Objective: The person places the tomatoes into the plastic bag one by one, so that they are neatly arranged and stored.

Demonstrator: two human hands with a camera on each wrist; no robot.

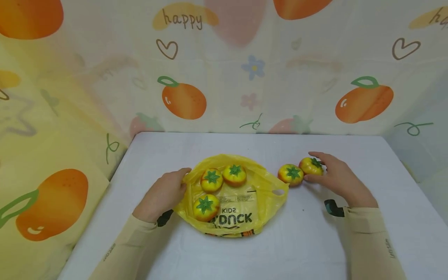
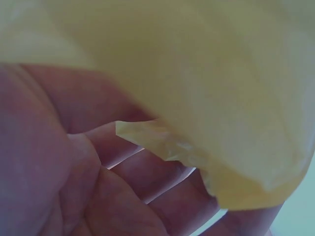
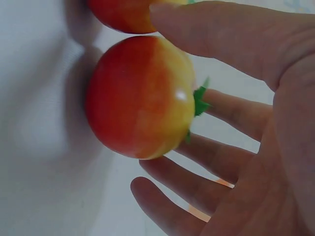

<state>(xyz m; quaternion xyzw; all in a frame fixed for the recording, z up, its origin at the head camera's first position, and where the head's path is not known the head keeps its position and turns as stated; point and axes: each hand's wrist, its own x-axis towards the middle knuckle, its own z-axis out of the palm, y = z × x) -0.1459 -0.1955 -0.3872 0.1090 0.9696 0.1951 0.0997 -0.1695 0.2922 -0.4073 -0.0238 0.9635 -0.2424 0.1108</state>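
A yellow plastic bag (image 1: 241, 194) with black print lies flattened on the table, its mouth spread. Three yellow-red tomatoes with green star-shaped tops rest within it: one upper left (image 1: 211, 180), one upper right (image 1: 234, 175), one lower left (image 1: 206, 207). My left hand (image 1: 164, 192) holds the bag's left rim; in the left wrist view the film (image 2: 206, 98) covers part of the fingers. Right of the bag sit two more tomatoes side by side, a nearer one (image 1: 291, 174) and a farther one (image 1: 310, 166). My right hand (image 1: 337, 177) spreads around the farther tomato, fingers loosely bent, thumb between the two.
The white table (image 1: 280, 249) reaches back to a fruit-patterned cloth (image 1: 224, 70) hanging behind it. A similar cloth hangs along the left side. The bag's handle hole (image 1: 278, 192) faces the two loose tomatoes.
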